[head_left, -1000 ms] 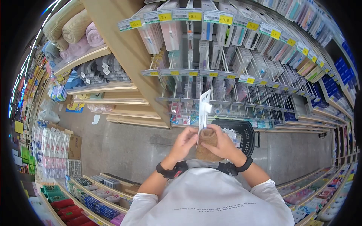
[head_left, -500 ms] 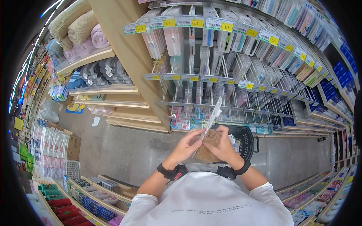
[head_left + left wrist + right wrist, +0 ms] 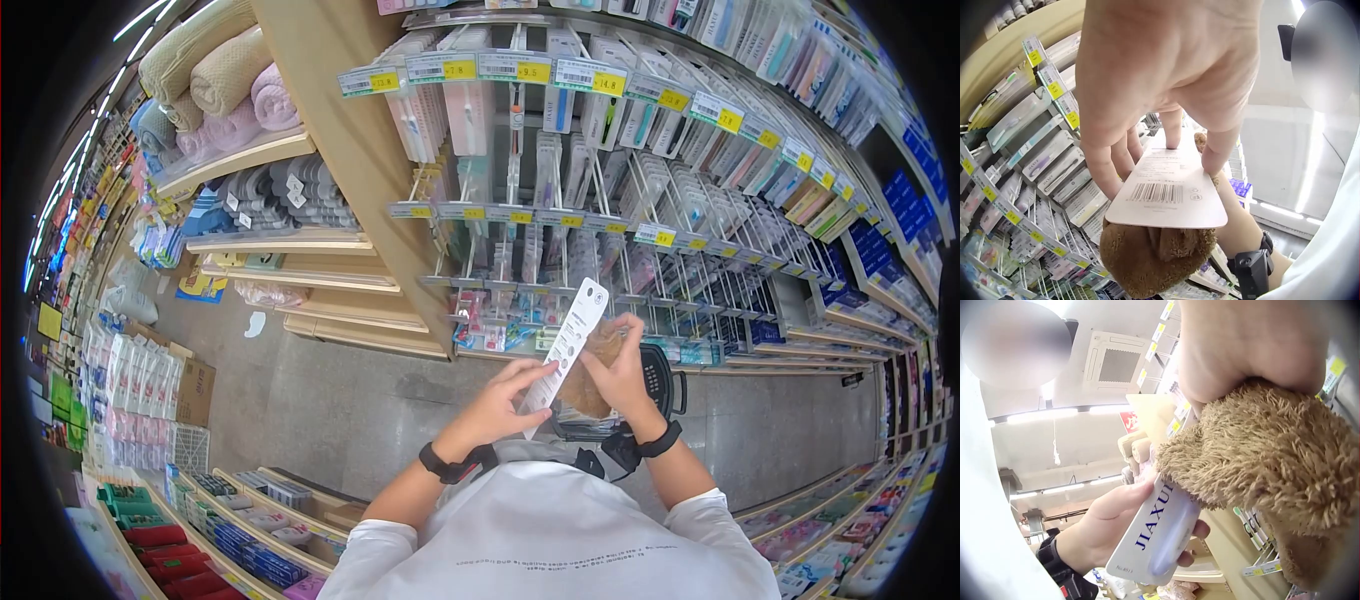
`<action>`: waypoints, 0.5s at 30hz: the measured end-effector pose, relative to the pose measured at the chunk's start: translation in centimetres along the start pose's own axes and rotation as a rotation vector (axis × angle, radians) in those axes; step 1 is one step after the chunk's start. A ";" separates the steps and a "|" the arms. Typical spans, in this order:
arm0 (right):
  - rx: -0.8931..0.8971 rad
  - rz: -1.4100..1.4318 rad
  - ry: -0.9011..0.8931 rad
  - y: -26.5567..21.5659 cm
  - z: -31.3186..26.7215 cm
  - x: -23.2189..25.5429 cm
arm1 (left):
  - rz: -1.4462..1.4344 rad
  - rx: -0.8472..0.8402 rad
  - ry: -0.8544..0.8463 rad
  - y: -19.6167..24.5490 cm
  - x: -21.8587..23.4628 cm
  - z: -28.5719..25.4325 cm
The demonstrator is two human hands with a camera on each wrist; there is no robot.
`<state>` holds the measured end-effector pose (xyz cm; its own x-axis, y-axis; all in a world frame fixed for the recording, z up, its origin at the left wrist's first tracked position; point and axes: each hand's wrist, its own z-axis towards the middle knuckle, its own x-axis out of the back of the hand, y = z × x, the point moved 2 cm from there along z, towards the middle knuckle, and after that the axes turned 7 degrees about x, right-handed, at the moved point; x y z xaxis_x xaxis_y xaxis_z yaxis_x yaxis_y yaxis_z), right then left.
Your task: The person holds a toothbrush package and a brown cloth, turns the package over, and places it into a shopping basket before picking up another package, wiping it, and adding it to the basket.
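The left hand (image 3: 510, 400) pinches a long white package (image 3: 571, 345) by its lower part, thumb on one edge and fingers on the other. In the left wrist view the printed side of the package (image 3: 1169, 190) shows a barcode. Lettering and a clear blister are on its other side in the right wrist view. Beside it, the right hand (image 3: 622, 372) grips a brown fluffy item (image 3: 583, 390), seen close up as shaggy brown plush (image 3: 1272, 450). The right fingertips are partly hidden by the plush in the right wrist view.
A black basket (image 3: 657, 380) with items in it stands on the floor beyond the right hand. Hanging packages on racks with price tags (image 3: 590, 76) fill the front. Rolled towels (image 3: 230, 75) lie on a wooden shelf at the upper left.
The left hand has turned the package so its printed face shows to the head view. The right hand, with the brown item, has moved right, away from the left hand.
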<state>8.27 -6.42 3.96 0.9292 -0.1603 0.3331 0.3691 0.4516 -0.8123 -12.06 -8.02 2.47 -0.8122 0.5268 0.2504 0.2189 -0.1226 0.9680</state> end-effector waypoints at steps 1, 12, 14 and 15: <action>-0.021 0.020 0.005 0.0 0.2 0.3 | 0.000 0.000 0.000 -0.1 -0.1 0.0; -0.229 0.148 0.238 1.8 2.2 3.7 | 0.159 -0.084 -0.033 -1.0 -0.6 -0.3; -0.217 0.256 0.239 2.2 1.7 3.3 | 0.157 -0.090 -0.031 -0.7 -0.6 -0.2; -0.204 0.364 0.240 2.3 1.4 3.1 | 0.156 -0.095 -0.028 -0.5 -0.7 -0.1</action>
<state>11.98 -4.64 3.81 0.9683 -0.2326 -0.0910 -0.0071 0.3384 -0.9410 -11.68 -8.39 1.82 -0.7566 0.5184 0.3984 0.2881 -0.2827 0.9149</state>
